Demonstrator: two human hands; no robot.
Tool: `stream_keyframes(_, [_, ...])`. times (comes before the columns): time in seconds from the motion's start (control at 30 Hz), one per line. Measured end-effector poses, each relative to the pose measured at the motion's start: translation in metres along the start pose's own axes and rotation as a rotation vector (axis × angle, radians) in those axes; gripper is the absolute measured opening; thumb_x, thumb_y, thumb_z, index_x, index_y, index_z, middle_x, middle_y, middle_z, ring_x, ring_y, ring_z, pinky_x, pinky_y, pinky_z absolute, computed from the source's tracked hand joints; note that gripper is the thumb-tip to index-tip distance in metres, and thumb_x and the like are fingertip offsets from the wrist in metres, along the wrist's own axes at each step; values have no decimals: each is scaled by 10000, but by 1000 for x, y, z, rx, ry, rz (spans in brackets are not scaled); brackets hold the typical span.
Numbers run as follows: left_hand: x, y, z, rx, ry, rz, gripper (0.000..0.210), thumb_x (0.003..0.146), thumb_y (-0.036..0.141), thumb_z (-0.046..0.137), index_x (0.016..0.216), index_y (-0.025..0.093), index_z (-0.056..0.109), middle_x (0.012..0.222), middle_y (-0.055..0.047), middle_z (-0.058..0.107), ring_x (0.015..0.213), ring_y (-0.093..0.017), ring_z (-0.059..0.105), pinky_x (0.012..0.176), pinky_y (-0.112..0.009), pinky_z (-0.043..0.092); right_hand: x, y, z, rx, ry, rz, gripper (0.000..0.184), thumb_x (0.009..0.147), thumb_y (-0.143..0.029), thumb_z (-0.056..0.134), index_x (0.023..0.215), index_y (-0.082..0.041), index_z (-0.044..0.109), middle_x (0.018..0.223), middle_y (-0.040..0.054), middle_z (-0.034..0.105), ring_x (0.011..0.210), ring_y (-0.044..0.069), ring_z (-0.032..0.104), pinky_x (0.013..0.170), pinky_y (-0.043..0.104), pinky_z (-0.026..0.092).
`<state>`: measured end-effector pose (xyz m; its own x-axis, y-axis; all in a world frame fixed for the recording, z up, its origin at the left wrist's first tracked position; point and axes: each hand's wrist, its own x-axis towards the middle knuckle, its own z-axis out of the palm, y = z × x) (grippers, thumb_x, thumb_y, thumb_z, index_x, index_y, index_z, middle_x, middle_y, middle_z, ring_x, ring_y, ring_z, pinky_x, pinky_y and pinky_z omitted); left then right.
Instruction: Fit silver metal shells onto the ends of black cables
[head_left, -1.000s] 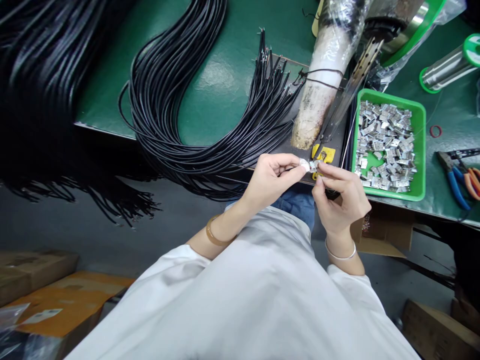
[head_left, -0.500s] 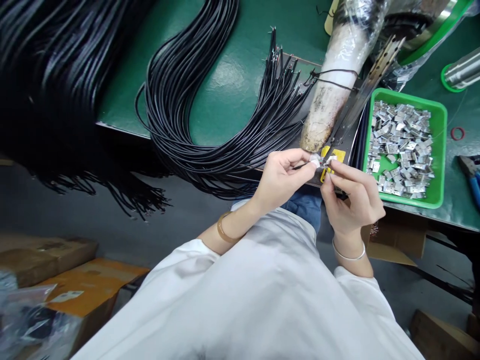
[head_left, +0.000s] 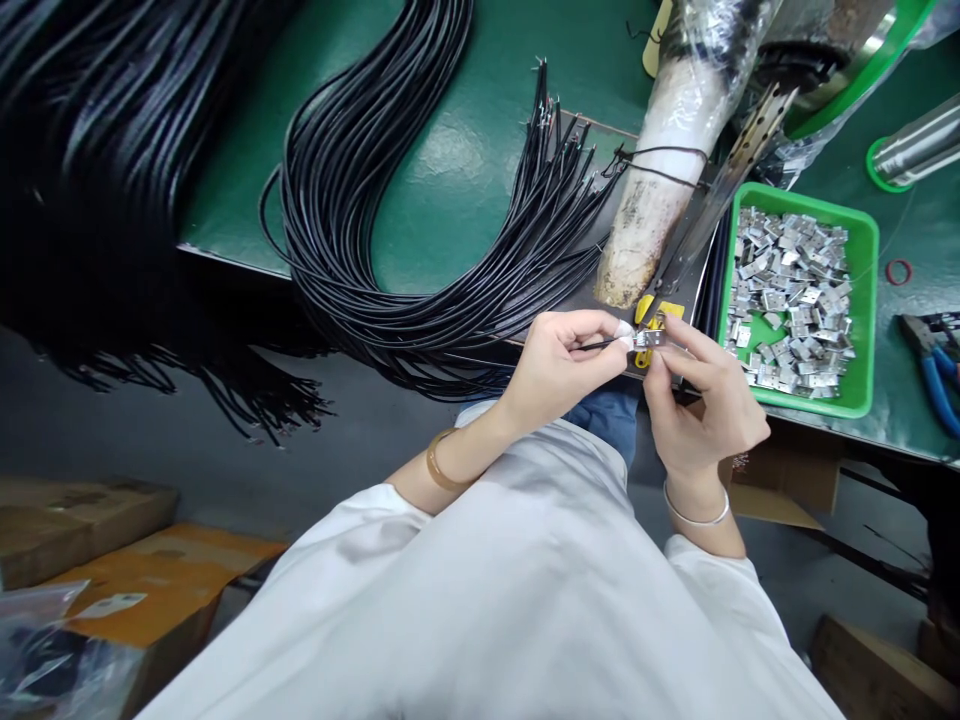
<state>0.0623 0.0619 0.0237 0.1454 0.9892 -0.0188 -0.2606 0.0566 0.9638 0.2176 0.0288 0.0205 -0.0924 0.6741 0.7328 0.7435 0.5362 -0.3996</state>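
Note:
Pinched in my left hand (head_left: 566,350) is the end of a black cable (head_left: 596,345), with white coverings on the finger and thumb tips. A small silver metal connector shell (head_left: 649,338) sits at the cable's end, just past those fingertips. My right hand (head_left: 701,395) has its thumb and fingers closed about the shell's right side. Directly behind the shell is a yellow piece (head_left: 643,308) of a fixture, beside the tip of a soldering iron or similar dark tool, too small to tell. The wire ends inside the shell cannot be made out.
A bundle of black cables (head_left: 337,200) curves across the green table (head_left: 442,140). Another bundle (head_left: 112,150) hangs over the edge at left. To the right stand a green tray (head_left: 864,300) of metal shells and blue-handled pliers (head_left: 934,365). A wrapped white tube (head_left: 652,190) slants down behind my hands.
The metal shell now shows clearly between my hands, a little lower than the part held before. My fingertips have shifted slightly around it. The whole view has drifted a little.

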Motion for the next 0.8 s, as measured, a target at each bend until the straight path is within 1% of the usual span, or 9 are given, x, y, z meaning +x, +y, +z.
stream_keyframes(0.1, [-1, -2, 0, 64, -13, 37, 103, 752, 184, 685, 708, 102, 729, 555, 41, 518, 479, -15, 326, 427, -144, 238, 5, -5, -1, -12, -42, 41, 237, 821, -62, 734, 974, -232, 671, 1102, 23, 789, 964, 190, 776, 814, 288, 632])
stream_keyframes(0.13, [-1, -2, 0, 75, -11, 45, 103, 751, 177, 681, 704, 100, 730, 555, 39, 519, 478, -13, 321, 422, -143, 226, 6, -6, -1, -4, -50, 48, 234, 815, -56, 736, 959, -228, 671, 1092, 27, 790, 954, 188, 776, 815, 288, 629])
stream_keyframes(0.2, [0, -3, 0, 70, 7, 46, 105, 745, 172, 674, 693, 98, 728, 593, 19, 569, 503, -23, 390, 439, -133, 285, 8, -6, 0, 11, -49, 52, 224, 810, -55, 739, 939, -224, 668, 1073, 32, 790, 942, 188, 775, 821, 299, 628])
stream_keyframes(0.27, [1, -4, 1, 47, 27, 36, 104, 736, 176, 672, 688, 100, 725, 646, -4, 626, 558, -48, 488, 493, -135, 392, 8, -5, 0, 17, -44, 46, 212, 813, -63, 735, 935, -222, 666, 1064, 35, 787, 948, 193, 772, 833, 318, 631])
stream_keyframes(0.33, [2, -5, 2, 41, 44, 28, 102, 734, 180, 673, 701, 103, 731, 655, -7, 637, 579, -59, 517, 528, -144, 443, 8, -3, 1, 21, -45, 34, 209, 810, -65, 736, 938, -215, 667, 1064, 43, 784, 958, 200, 768, 843, 333, 633])
stream_keyframes(0.5, [3, -3, 4, 72, 62, 44, 104, 732, 189, 685, 714, 100, 735, 568, 30, 548, 496, -29, 394, 441, -129, 336, 11, -2, 1, 46, -68, 52, 218, 803, -58, 738, 949, -208, 676, 1087, 52, 779, 992, 217, 764, 826, 342, 643])
stream_keyframes(0.57, [3, 0, 4, 73, 61, 54, 104, 736, 189, 681, 709, 101, 730, 565, 35, 541, 481, -22, 362, 433, -132, 321, 13, -4, 0, 56, -71, 55, 224, 803, -54, 738, 951, -211, 679, 1099, 48, 777, 1013, 221, 762, 838, 349, 647])
stream_keyframes(0.7, [4, 3, 3, 58, 65, 83, 95, 731, 188, 683, 699, 109, 724, 586, 31, 568, 476, -18, 351, 424, -139, 301, 15, -7, -1, 55, -77, 57, 241, 793, -37, 745, 953, -208, 688, 1116, 51, 776, 1035, 221, 758, 877, 352, 648])
stream_keyframes(0.8, [4, 4, 1, 69, 51, 50, 103, 727, 196, 697, 679, 109, 724, 565, 27, 558, 486, -27, 377, 432, -144, 309, 14, -8, -1, 59, -61, 60, 227, 790, -55, 751, 933, -214, 674, 1140, 54, 772, 1002, 223, 767, 841, 354, 656])
